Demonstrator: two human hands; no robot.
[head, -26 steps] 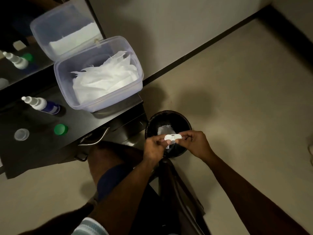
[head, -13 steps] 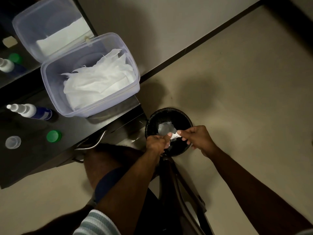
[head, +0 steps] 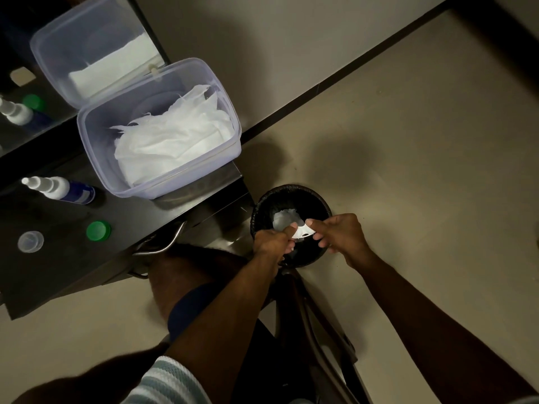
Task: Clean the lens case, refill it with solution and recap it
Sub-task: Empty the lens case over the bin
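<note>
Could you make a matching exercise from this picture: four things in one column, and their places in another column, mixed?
Things:
1. lens case
2. green cap
3. white tissues
4. solution bottle

Places:
A. lying on its side on the dark table
B. inside the clear plastic box
C. held by both hands over the black bin
D. flat on the table beside a clear cap

Pairs: 1-C, 2-D, 3-B, 4-A
</note>
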